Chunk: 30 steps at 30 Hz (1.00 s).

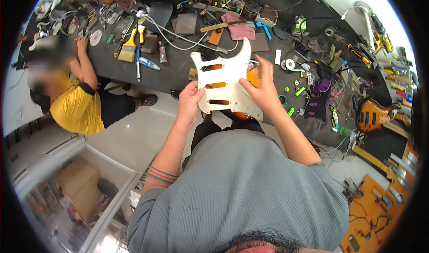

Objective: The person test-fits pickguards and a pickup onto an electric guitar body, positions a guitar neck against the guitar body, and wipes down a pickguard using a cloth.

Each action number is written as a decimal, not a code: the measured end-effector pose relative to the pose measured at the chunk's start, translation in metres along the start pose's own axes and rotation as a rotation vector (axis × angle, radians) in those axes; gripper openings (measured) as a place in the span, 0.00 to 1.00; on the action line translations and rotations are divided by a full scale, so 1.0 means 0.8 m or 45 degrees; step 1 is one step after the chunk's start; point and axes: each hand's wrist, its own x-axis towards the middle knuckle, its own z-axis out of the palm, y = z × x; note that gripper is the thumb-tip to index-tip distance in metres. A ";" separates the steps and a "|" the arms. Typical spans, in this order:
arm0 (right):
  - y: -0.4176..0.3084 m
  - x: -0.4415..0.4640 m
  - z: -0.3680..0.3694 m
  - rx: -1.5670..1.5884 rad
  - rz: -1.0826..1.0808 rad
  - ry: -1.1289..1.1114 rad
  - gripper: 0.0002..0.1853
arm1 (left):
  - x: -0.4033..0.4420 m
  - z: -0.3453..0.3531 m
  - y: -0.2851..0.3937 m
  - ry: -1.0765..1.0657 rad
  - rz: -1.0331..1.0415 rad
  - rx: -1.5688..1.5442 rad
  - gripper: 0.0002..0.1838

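A cream guitar pickguard (230, 76) with three slots is held up in front of me, over the near edge of the bench. My left hand (190, 102) grips its left edge, thumb on the face. At its right side is my right hand (263, 85), the thumb on the pickguard's face and the other fingers raised and apart. Behind the pickguard lies a sunburst guitar body (254, 77); it shows through the slots and at the right and lower edges. Most of that body is hidden.
The dark bench (176, 67) holds a paintbrush (128, 50), a blue marker (138, 66), a pink cloth (237, 28) and a purple pickguard (318, 100). A person in yellow (78, 108) works at the left. Another sunburst guitar (372, 114) stands at the right.
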 end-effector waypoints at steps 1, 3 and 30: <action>0.031 -0.010 0.000 0.441 0.337 -0.185 0.34 | 0.009 0.001 0.002 -0.094 -0.046 -0.004 0.15; 0.021 -0.041 -0.012 0.923 0.750 -0.302 0.34 | 0.031 0.013 -0.005 -0.321 -0.166 -0.011 0.15; 0.370 -0.113 -0.260 -1.296 0.652 0.359 0.21 | 0.045 -0.043 -0.154 0.106 -0.268 -0.086 0.26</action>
